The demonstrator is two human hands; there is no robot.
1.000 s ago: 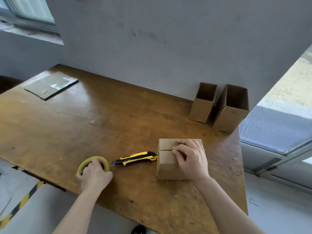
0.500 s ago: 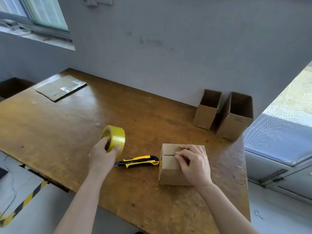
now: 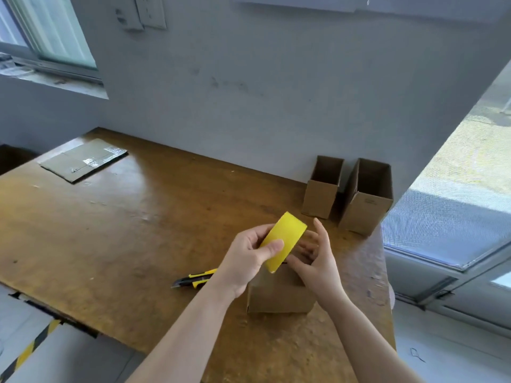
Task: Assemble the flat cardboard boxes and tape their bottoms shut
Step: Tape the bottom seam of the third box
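The left hand (image 3: pixel 249 258) holds a yellow tape roll (image 3: pixel 284 241) up over a small brown box (image 3: pixel 279 297) on the wooden table (image 3: pixel 124 230). The right hand (image 3: pixel 318 261) is just beside the roll, fingers loose (hard to see if they touch it). A yellow and black knife (image 3: pixel 193 280) lies left of the box. A narrow open box (image 3: pixel 322 186) and a wider open box (image 3: pixel 366 197) stand far right by the wall

Desk (image 3: pixel 132 239): worn brown wood, glossy in patches, pushed against a grey wall.
Far left corner: flat cardboard sheet (image 3: pixel 83 160), lying flat, shiny tape strips across it.
Far right, by the wall: small open box (image 3: pixel 322 189) and larger open box (image 3: pixel 366 200), upright, just beside each other.
Near right: closed box (image 3: pixel 279 295), top partly hidden.
Just left of closed box: yellow-and-black utility knife (image 3: pixel 193 280), tip pointing left.
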